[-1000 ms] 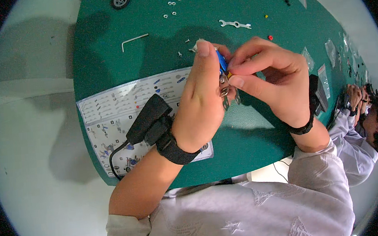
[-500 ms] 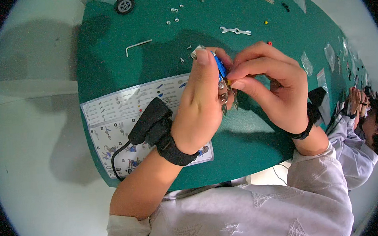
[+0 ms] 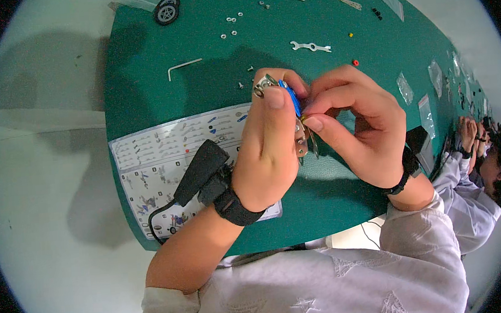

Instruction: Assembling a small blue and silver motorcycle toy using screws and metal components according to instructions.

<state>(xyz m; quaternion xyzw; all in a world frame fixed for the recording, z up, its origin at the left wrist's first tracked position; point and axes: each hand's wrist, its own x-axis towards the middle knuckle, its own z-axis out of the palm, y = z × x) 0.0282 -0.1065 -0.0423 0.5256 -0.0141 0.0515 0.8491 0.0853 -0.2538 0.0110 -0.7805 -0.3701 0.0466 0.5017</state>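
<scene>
Bright, even light from overhead, no blown highlights. Green worktop (image 3: 158, 105) is matte, no glare; only small specular glints on the metal assembly (image 3: 299, 135) pinched between the hands. Soft-edged shadows: a broad one on the worktop under the left hand (image 3: 270, 149) and right hand (image 3: 360, 130), a bigger diffuse one spilling over the worktop's left edge onto the pale floor (image 3: 44, 231). Strong fisheye: worktop edges bow, black vignette fills all four corners. Centre is sharp, screws and the flat wrench (image 3: 311, 47) readable. Far right end of the worktop is compressed and soft, detail lost there.
</scene>
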